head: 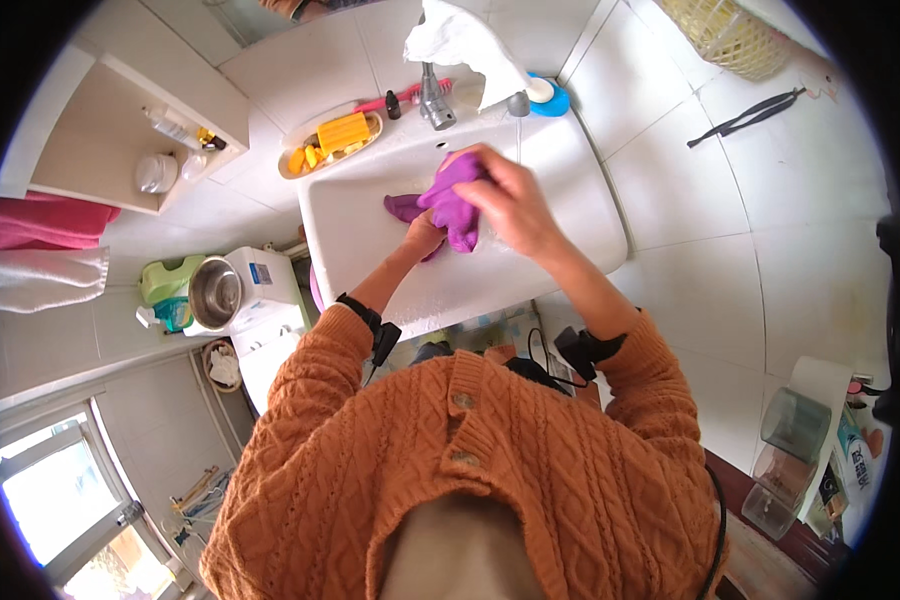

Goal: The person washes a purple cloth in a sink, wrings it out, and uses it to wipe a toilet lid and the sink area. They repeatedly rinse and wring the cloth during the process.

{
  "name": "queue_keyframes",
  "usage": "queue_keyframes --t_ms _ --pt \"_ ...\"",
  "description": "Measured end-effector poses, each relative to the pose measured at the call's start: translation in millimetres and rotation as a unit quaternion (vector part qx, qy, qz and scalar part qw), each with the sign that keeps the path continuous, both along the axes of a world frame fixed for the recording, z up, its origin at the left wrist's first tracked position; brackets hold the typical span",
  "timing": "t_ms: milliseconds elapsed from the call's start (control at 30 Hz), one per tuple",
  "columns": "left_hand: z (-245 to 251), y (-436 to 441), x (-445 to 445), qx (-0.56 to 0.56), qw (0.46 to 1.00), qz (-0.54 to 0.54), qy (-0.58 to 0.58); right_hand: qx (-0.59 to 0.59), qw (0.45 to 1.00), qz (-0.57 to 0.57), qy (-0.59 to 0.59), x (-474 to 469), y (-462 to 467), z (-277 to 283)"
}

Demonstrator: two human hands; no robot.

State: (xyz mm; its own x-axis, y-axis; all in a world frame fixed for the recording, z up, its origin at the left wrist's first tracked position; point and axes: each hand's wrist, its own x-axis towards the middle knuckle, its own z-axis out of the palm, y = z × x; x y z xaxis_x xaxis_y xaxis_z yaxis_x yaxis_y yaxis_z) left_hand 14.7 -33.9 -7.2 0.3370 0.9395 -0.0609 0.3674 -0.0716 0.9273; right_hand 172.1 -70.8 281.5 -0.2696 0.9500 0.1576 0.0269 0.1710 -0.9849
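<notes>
A purple cloth (457, 206) is bunched between my two hands over a white washbasin (570, 217). My right hand (514, 199) grips its upper part, thumb and fingers pressed into the fabric. Lower down, my left hand (426, 234) is closed on the cloth, its fingers partly hidden by the folds. One end of the cloth spreads to the left against the basin. A thin stream of water falls to the right of the metal faucet (436, 109), and a white cloth (461, 37) hangs over the pipework above.
On the basin's back ledge are a dish with yellow soap (343, 133), a small dark bottle (393, 106), a red brush (375, 103) and a blue soap dish (559, 102). An open shelf (97, 127) is at the upper left, and a metal bowl (216, 292) stands left of the basin.
</notes>
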Motion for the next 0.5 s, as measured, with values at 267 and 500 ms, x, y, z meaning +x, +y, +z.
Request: queue_keyframes --t_ms 267,500 --pt "127.0 51.0 -83.6 -0.011 0.996 -0.034 0.079 -0.026 0.981 -0.184 -0.049 109.3 12.3 -23.6" --pt "153.1 32.8 -67.1 0.082 0.993 0.043 0.072 -0.112 0.951 -0.15 -0.247 137.8 27.3 -171.3"
